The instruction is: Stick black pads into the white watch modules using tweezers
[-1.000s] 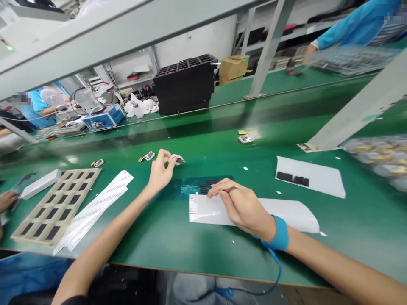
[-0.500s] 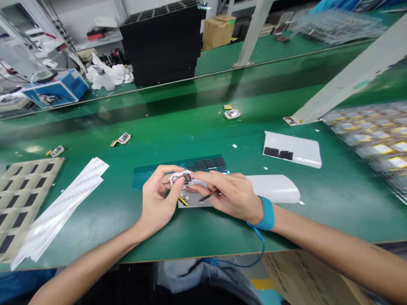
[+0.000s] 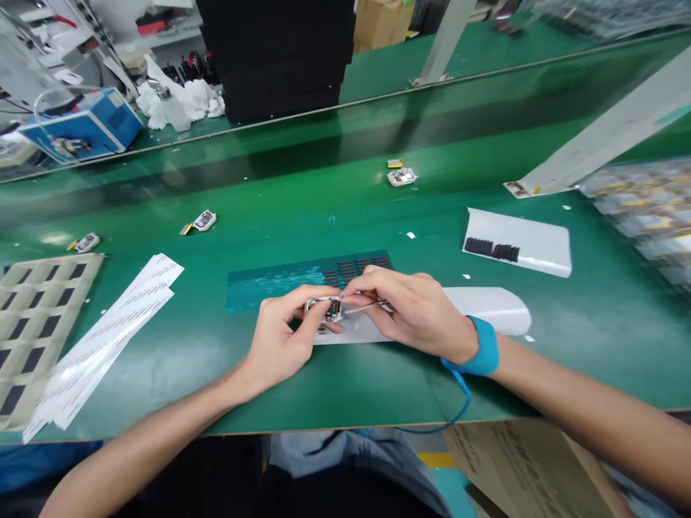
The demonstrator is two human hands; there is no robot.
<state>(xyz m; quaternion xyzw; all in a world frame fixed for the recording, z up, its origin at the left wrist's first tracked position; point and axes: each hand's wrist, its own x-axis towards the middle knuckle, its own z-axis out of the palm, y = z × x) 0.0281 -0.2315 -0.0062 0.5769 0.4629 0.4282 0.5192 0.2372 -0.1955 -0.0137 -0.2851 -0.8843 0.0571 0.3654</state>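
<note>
My left hand (image 3: pixel 285 332) grips a small white electronic housing (image 3: pixel 333 309) with its circuit board facing up, thumb at the near side. Slim metal tweezers (image 3: pixel 363 307) lie in my closed right hand (image 3: pixel 424 311), whose fingertips meet the right edge of the housing. Whether those fingertips also pinch a small part cannot be made out. Under both hands is a white backing sheet (image 3: pixel 356 332). Just behind it lies a teal sheet (image 3: pixel 275 288) carrying rows of black strips. A blue strap (image 3: pixel 482 347) with a coiled cord circles my right wrist.
Similar housings with yellow parts lie at the back (image 3: pixel 402 177) and left (image 3: pixel 204 221). White printed strips (image 3: pixel 116 338) sit beside a beige tray (image 3: pixel 80 284). At right are a white sheet (image 3: pixel 540 241) with black pieces, a metal post (image 3: pixel 588 129) and a blurred clear tray (image 3: pixel 648 216).
My right hand has drawn its extended index finger back from the board into a pinch at the housing's right edge. The tweezers have swung nearer to the housing. The view has shifted slightly.
</note>
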